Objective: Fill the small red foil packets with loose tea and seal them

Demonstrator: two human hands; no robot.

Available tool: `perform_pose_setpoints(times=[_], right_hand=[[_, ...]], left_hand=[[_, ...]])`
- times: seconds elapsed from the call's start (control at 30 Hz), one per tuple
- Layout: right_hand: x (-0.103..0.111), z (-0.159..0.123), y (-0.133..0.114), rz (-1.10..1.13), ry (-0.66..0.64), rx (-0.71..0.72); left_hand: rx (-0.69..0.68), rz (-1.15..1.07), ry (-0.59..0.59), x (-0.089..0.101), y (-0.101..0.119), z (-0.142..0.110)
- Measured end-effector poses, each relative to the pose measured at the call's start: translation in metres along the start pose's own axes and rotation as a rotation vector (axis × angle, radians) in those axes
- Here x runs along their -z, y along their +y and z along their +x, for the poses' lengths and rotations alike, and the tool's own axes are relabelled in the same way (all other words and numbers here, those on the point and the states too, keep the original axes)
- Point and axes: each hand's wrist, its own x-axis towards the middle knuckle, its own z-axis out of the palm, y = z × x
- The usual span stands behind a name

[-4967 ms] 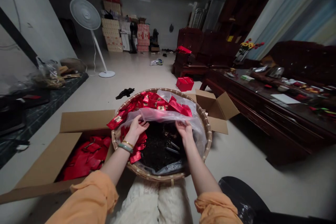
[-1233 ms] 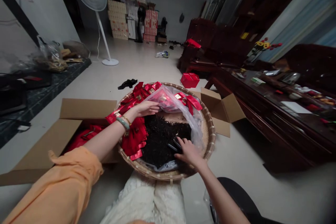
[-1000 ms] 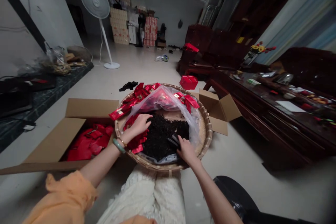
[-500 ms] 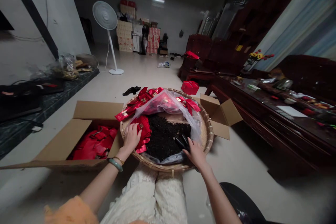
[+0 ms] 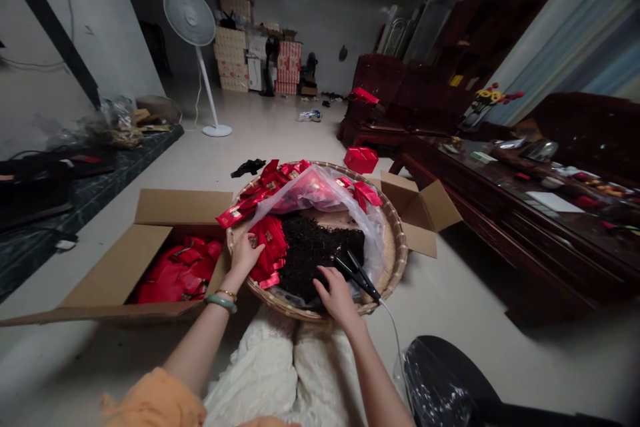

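Note:
A round woven bamboo tray [image 5: 401, 250] rests above my knees, lined with a clear plastic bag [image 5: 369, 230]. Dark, dry twisted leaves, like tea [image 5: 313, 247], lie heaped in the bag. My left hand [image 5: 244, 257] is at the tray's left side, thumb and fingers closed on the edge of a red foil packet [image 5: 269, 240] in a fanned pile. Over the near right edge of the leaves my right hand [image 5: 334, 290] reaches with fingers apart, holding nothing. Just right of it lies a black corded flat iron [image 5: 361, 278], its jaws apart.
An open carton [image 5: 115, 260] of red packets stands left, another open carton [image 5: 420, 213] right of the tray. More red packets [image 5: 270, 183] line the far rim. A black stool [image 5: 440, 380] is close at lower right. A white fan [image 5: 210, 90] stands ahead; a dark wooden table [image 5: 500, 193] is right.
My right hand has let go of the flat iron and moved left to the leaves. The left hand has shifted slightly left across the red packets. The view has tilted a little.

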Motion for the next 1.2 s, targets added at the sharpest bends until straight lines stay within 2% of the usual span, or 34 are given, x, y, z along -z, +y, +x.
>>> perform_pose_setpoints(times=[0.13,0.3,0.43,0.53,0.67,0.8,1.0,1.1,1.2], right_hand=[[-0.009,-0.005,-0.008,0.115,0.018,-0.007],[-0.018,-0.006,-0.017,0.145,0.043,-0.010],[-0.027,-0.005,-0.017,0.099,0.102,0.010],[-0.033,-0.005,-0.012,0.064,0.178,0.055],[-0.037,-0.007,-0.007,0.037,0.265,0.086],[-0.038,-0.008,-0.006,0.027,0.303,0.076],[-0.035,-0.009,-0.010,0.067,0.305,0.038],[-0.035,-0.005,-0.018,0.163,0.333,-0.001],[-0.038,0.004,-0.026,0.341,0.338,-0.092]], left_hand=[[0.077,-0.066,0.013,0.000,-0.002,0.001],[-0.041,0.049,0.164,-0.001,0.002,-0.009],[-0.109,0.059,0.168,-0.001,0.004,-0.016],[-0.107,0.069,0.174,-0.003,0.005,-0.018],[-0.101,0.096,0.244,-0.009,0.008,-0.019],[-0.102,0.051,0.256,-0.009,0.010,-0.019],[-0.101,-0.261,0.213,0.007,0.021,-0.015],[-0.003,-0.507,0.201,0.008,0.045,-0.023],[0.134,-0.847,0.096,-0.001,0.079,-0.045]])
